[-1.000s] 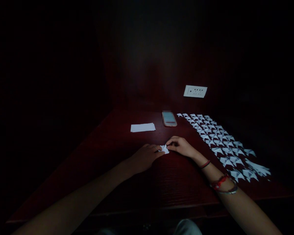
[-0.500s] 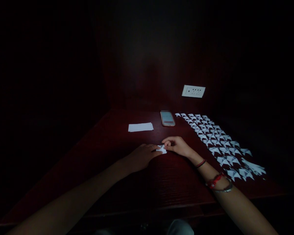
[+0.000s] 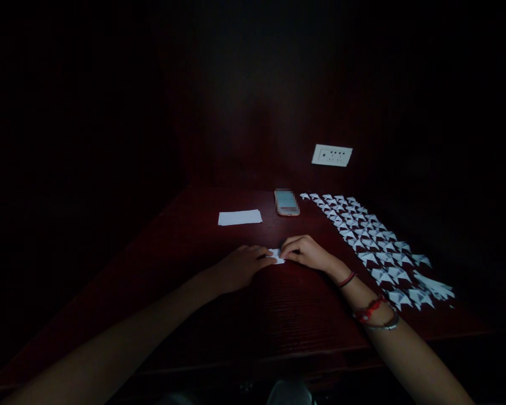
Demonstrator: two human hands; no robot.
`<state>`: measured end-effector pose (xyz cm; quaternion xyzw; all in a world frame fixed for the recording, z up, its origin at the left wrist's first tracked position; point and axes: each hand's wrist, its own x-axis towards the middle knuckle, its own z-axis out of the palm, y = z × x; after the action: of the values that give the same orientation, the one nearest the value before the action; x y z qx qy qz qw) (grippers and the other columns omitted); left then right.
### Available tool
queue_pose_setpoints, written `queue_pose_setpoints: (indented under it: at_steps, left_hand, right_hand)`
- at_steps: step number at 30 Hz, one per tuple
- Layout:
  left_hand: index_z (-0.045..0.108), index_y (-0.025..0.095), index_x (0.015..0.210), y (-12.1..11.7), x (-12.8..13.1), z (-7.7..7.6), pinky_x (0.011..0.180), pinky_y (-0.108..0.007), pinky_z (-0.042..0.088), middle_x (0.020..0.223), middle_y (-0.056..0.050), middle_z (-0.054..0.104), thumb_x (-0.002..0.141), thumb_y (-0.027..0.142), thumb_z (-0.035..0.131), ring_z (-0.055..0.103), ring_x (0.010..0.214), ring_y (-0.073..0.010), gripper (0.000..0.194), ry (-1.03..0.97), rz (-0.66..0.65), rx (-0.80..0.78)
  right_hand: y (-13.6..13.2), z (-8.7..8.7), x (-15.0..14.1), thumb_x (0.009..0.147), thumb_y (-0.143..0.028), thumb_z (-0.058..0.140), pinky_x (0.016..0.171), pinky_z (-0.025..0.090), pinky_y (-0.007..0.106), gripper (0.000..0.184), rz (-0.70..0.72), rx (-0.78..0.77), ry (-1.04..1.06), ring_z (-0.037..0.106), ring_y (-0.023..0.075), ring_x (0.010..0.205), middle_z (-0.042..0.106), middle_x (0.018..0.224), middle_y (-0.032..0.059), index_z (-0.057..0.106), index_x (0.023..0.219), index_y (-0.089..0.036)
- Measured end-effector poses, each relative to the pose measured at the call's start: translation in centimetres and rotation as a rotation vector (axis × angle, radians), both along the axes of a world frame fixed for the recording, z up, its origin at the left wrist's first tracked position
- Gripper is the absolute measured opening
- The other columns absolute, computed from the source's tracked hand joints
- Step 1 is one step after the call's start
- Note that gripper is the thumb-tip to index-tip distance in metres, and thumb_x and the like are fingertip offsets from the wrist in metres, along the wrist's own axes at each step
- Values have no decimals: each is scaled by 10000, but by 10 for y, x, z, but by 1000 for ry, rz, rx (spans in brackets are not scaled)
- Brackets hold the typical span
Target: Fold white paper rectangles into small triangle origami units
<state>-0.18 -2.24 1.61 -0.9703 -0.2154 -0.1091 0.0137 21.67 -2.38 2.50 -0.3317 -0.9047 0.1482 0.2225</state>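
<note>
A small folded piece of white paper (image 3: 276, 257) lies on the dark red table between my two hands. My left hand (image 3: 245, 267) grips its left side, thumb near the front edge and fingers along the back. From the right, my right hand (image 3: 306, 251) has its fingers closed on the paper's right edge. Fingertips cover part of the folds, so the exact shape is hard to make out. Beyond my left hand rests a stack of white paper sheets (image 3: 240, 217).
A phone (image 3: 287, 202) lies at the back near the wall. Rows of folded white paper figures (image 3: 366, 232) cover the table's right side, with a bunch of paper strips (image 3: 434, 286) beside them. A wall socket (image 3: 332, 155) is above. The table (image 3: 219, 332) ends at its front edge.
My right fingers have curled in and moved slightly left onto the paper. My left hand keeps its hold. The view has shifted a little.
</note>
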Motion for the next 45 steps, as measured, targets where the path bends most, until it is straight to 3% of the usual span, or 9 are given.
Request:
queue_pose_setpoints:
  at_steps: [13,24,45]
  left_hand:
    - [386,239,1145,5,4,-4,815,-282,298,1121,-16,442,765,27,336,394,1004,-152,438,13,22,12]
    - [370,236,1160,5,4,-2,808,-270,308,1140,-17,430,755,22,343,394,1004,-148,458,5,11,-1]
    - [394,244,1136,5,3,-2,807,-276,312,1117,-8,435,744,28,352,394,988,-153,449,12,30,-13]
  right_hand:
    - [-3,6,-2,704,-71,460,705,409,236,200,1,55,-110,540,111,740,597,814,27,620,787,-157]
    - [-6,6,-3,772,-169,432,684,403,238,224,-34,71,-119,531,115,736,584,814,41,604,916,-172]
    - [-9,13,2,743,-156,438,656,378,229,197,-92,152,-278,524,112,674,581,759,20,633,764,-174]
